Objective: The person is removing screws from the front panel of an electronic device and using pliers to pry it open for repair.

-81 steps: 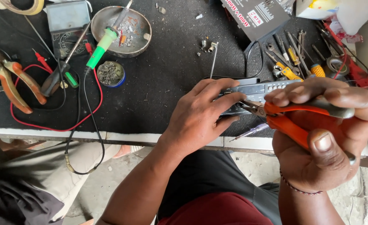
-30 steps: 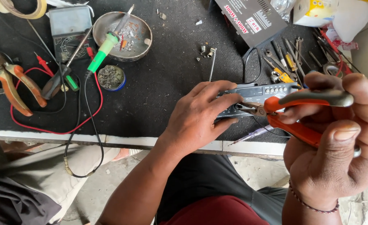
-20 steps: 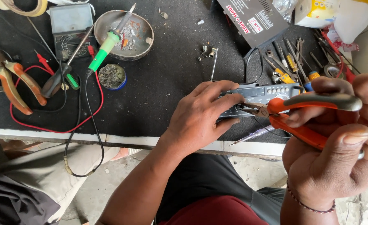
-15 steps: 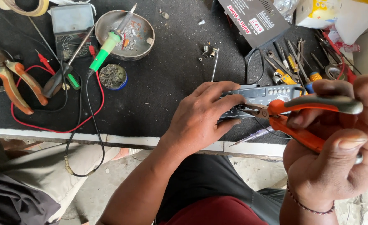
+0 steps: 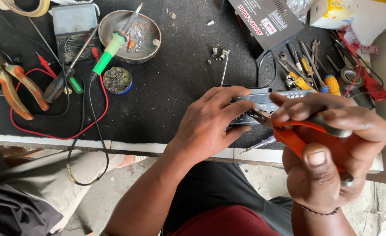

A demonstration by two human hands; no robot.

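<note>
Here, 2 hands, left hand (image 5: 210, 126), right hand (image 5: 328, 153), 1 orange pliers (image 5: 298, 135), 1 grey device (image 5: 267, 102)

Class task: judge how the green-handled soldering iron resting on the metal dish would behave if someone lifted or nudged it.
The soldering iron looks stiff and slim, so probably light. Its tip end rests on the metal dish rim, so a nudge might roll or slide it off. Its black cord trails over the table edge and looks floppy, likely dragging when lifted.

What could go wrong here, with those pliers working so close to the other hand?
The pliers' tips sit right beside the left hand's fingers on the dark electronic device, so a slip could pinch or jab them. The device lies near the bench edge, so it might be pushed off. Pulling hard could also damage it.
</note>
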